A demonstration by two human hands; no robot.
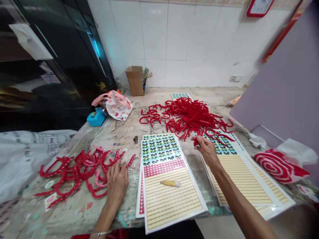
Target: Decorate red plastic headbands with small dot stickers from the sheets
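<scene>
My left hand [116,182] lies at the right edge of a loose group of red curved strips with pale dots [72,174]. Its fingers are stretched out over them, and one strip end sticks out past the fingertips. My right hand [207,151] is closed, thumb and fingers pinching a red strip [195,142] just in front of a big tangled heap of plain-looking red strips [189,114]. Between my hands lie printed sticker sheets [171,199] with eyes, hearts and yellow bands. A yellow pencil-shaped piece [170,183] rests on the top sheet.
More printed sheets [245,181] lie on the right, partly under the heap. Behind stand a cardboard box [136,83], a patterned plastic bag [118,106] and a blue container [96,118]. A red-and-white packet [280,166] sits at the right edge; a tiled wall [184,43] rises behind.
</scene>
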